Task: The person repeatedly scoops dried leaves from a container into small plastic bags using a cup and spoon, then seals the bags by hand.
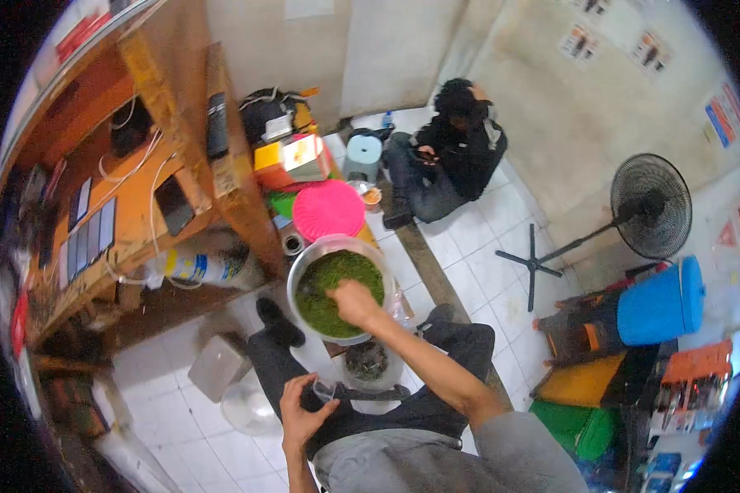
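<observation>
A large pale bowl [295,316] full of chopped green material [337,271] stands in front of me. Over its right part is my right hand [355,305], fingers closed and their tips at the green heap; what they pinch, if anything, is hidden. My left hand [303,408] is by my left thigh, fingers curved around a small clear object [326,389] that looks like plastic. Between my knees sits a smaller bowl [372,380] with dark contents. Just beyond the large bowl lies a bright pink round lid or basket [329,209].
A person [460,156] sits on the floor at the back, holding a phone. A wooden shelf [247,181] with several phones stands left. At right are a standing fan [651,205] and a blue bucket [658,301]. A clear container [219,367] is on the floor at left.
</observation>
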Tool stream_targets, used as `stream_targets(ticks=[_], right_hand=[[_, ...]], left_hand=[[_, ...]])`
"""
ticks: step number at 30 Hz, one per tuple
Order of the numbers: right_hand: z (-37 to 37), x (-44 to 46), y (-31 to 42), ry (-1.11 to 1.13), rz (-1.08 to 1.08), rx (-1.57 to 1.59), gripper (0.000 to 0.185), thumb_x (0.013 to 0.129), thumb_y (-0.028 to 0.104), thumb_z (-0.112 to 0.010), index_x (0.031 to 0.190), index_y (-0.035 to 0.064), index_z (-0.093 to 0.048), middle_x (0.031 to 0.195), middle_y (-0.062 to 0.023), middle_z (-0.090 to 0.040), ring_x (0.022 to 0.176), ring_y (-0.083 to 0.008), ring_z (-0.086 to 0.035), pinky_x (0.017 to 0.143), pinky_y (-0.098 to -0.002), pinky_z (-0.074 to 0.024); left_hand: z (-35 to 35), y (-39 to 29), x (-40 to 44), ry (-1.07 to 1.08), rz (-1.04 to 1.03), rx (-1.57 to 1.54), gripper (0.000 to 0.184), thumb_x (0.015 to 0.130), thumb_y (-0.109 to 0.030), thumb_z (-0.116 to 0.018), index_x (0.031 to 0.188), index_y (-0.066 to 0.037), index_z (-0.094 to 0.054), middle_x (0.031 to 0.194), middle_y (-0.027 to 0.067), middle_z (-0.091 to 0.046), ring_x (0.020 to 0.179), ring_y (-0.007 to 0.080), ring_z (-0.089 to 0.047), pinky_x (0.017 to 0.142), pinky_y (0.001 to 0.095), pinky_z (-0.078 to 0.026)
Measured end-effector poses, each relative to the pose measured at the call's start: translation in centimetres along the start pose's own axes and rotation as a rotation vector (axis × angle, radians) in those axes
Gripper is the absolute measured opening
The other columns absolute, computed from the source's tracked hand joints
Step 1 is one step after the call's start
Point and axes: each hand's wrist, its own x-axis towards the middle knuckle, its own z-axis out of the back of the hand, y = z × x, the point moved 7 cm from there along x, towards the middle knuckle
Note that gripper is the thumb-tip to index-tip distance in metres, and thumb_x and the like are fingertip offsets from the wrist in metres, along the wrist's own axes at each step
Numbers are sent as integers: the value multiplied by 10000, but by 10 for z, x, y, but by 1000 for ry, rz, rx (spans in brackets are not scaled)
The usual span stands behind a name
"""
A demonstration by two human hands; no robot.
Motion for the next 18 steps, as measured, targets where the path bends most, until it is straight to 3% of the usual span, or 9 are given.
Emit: stream_targets(ticks=[3, 5, 8, 9, 10, 12, 15, 18], right_hand=[[14, -25, 7, -84, 69, -47, 291, 723, 30, -641, 994, 53, -746, 903, -225, -666, 821, -430, -680, 785, -520, -561], [35, -49, 3, 46, 10, -32, 218, 704, 26, -632, 892, 26, -742, 836, -232, -667, 813, -427, -687, 794, -526, -557], [87, -61, -2, 21, -84, 62, 232, 698, 29, -625, 891, 9, -751, 815, -249, -680, 847, -421, -694, 790, -505, -567], [74, -56, -17, -45, -88, -22, 327, 701, 40, -621, 994, 24, -766, 857, -267, -696, 861, -423, -701, 780, -488, -577], [71, -59, -16, -49, -86, -23, 327, 701, 40, -621, 994, 24, -766, 857, -267, -696, 861, -423, -701, 780, -488, -577], [52, -64, -20, 159, -176, 10, 328, 711, 54, -616, 1003, 27, -765, 866, -283, -696, 851, -437, -702, 770, -495, -577], [57, -71, -12, -17, -124, 160, 298, 707, 52, -612, 962, 21, -763, 860, -289, -692, 841, -441, -705, 771, -506, -573], [47, -71, -17, 31, -194, 48, 266, 696, 51, -615, 916, 12, -758, 847, -290, -690, 834, -441, -704, 760, -508, -573]], left_hand=[[6, 9, -6, -32, 67, -15, 599, 610, -180, -923, 1134, -20, -681, 1130, 139, -684, 1078, 310, -632, 972, 409, -493], [7, 17, -10, -34, 63, -20, 607, 609, -180, -923, 1142, -20, -680, 1132, 142, -683, 1085, 311, -631, 973, 411, -492], [5, 18, -13, -44, 92, -26, 617, 610, -177, -922, 1154, -21, -678, 1138, 140, -681, 1093, 311, -629, 975, 413, -491], [3, 17, -12, -37, 83, -29, 615, 611, -177, -922, 1153, -21, -679, 1141, 138, -681, 1094, 310, -629, 975, 411, -490], [2, 15, -12, -30, 72, -30, 613, 611, -177, -922, 1152, -20, -679, 1143, 135, -680, 1094, 309, -629, 975, 410, -490], [2, 3, -12, -36, 65, -24, 611, 610, -177, -924, 1150, -22, -681, 1142, 134, -682, 1091, 308, -630, 975, 408, -489], [4, 5, -13, -60, 44, -15, 614, 605, -179, -930, 1147, -26, -685, 1138, 132, -684, 1086, 305, -630, 975, 404, -489], [-3, 14, -18, -59, 41, -18, 622, 598, -179, -939, 1145, -27, -687, 1134, 135, -686, 1081, 301, -632, 971, 402, -490]])
